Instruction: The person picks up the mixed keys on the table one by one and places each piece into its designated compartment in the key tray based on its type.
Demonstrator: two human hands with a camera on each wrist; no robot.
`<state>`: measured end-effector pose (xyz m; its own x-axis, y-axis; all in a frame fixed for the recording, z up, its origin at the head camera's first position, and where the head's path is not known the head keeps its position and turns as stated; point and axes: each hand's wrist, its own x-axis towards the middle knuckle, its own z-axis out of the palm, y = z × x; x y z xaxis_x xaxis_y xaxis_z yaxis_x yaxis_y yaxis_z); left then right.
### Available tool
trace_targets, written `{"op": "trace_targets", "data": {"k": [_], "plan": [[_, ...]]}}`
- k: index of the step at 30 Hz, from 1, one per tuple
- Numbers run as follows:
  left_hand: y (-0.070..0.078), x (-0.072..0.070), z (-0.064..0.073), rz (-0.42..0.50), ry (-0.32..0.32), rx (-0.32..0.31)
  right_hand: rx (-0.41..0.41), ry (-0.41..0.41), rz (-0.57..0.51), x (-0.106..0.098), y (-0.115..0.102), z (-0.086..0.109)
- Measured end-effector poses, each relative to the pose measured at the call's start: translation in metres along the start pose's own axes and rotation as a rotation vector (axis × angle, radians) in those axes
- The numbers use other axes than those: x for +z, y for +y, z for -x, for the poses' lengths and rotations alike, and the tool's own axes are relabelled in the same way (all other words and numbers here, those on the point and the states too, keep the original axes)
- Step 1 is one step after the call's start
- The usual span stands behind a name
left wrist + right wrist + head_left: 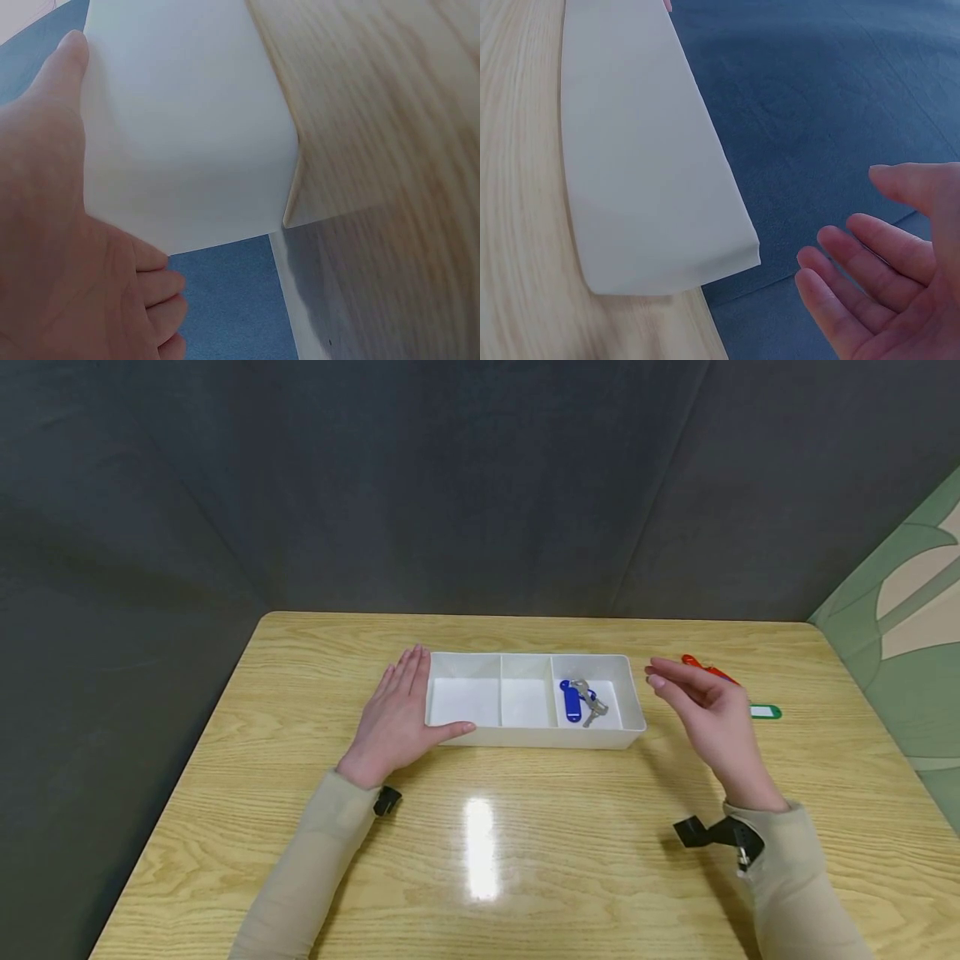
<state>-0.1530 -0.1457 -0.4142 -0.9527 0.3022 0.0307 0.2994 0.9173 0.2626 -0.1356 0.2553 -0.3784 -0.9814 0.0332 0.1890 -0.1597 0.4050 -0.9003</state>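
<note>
A white plastic tray [525, 737] with three compartments sits on the wooden table. In its right compartment lie silver keys [596, 702] with a blue key tag [572, 702]. My left hand [397, 714] rests along the tray's left end, fingers straight and thumb over the front rim; the left wrist view shows this hand [97, 225] against the white wall [187, 135]. Just off the right end, my right hand [705, 714] is raised with fingers loosely bent and nothing in them. The right wrist view has that hand [892, 270] apart from the tray [652, 172].
Behind my right hand, partly hidden by it, lie a red key tag [690, 660] and a green key tag [767, 712]. A dark cloth wall [450, 485] rises behind the table [337, 860], and a green patterned panel [900, 627] stands at the right.
</note>
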Motion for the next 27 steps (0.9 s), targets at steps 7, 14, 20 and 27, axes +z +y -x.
{"op": "trace_targets", "data": {"k": [7, 14, 20, 27], "plan": [[-0.001, 0.001, 0.0, 0.0, 0.011, 0.006, -0.017, 0.011, -0.022, -0.003, 0.002, 0.0], [-0.001, 0.002, -0.001, 0.0, 0.012, 0.007, 0.011, 0.025, -0.02, -0.007, 0.003, 0.001], [-0.001, 0.001, -0.001, 0.001, 0.014, 0.01, 0.016, 0.032, -0.013, -0.01, 0.005, 0.002], [-0.001, 0.001, 0.0, 0.003, 0.006, 0.004, 0.019, 0.039, -0.007, -0.012, 0.006, 0.002]]}}
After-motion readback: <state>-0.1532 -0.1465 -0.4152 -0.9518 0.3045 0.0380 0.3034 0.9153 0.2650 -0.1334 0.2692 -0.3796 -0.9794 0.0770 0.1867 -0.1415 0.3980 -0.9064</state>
